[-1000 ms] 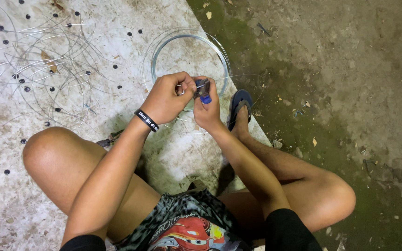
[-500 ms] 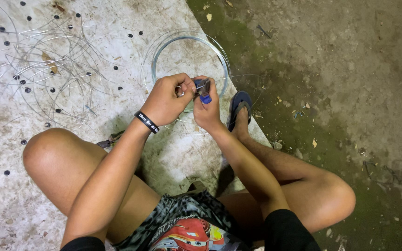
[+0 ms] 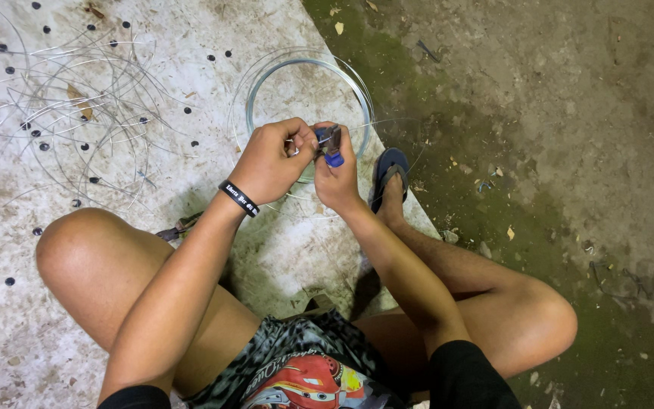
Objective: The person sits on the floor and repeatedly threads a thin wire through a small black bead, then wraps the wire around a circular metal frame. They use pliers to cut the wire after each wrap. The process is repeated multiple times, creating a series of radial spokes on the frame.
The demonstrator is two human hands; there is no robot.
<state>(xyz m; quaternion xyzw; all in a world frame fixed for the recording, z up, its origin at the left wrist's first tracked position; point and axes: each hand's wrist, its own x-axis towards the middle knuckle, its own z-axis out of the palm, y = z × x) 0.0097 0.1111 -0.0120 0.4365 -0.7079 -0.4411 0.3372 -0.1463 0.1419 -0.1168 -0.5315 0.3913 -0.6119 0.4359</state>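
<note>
A seated person works thin wire over a pale sheet [image 3: 281, 250] on the floor. The left hand [image 3: 270, 160] is closed around the wire [image 3: 291, 145]; the right hand [image 3: 336, 178] grips blue-handled pliers [image 3: 329, 144] at the same spot, just above a wire coil [image 3: 308, 83]. Nothing has visibly shifted over the past second, which suggests a slow bend or cut in progress. Cut wires [image 3: 77, 98] and small dark beads [image 3: 88, 180] lie to the left.

Blue-handled pliers [image 3: 330, 145] — upright, gripping wire [image 3: 297, 144]
</note>
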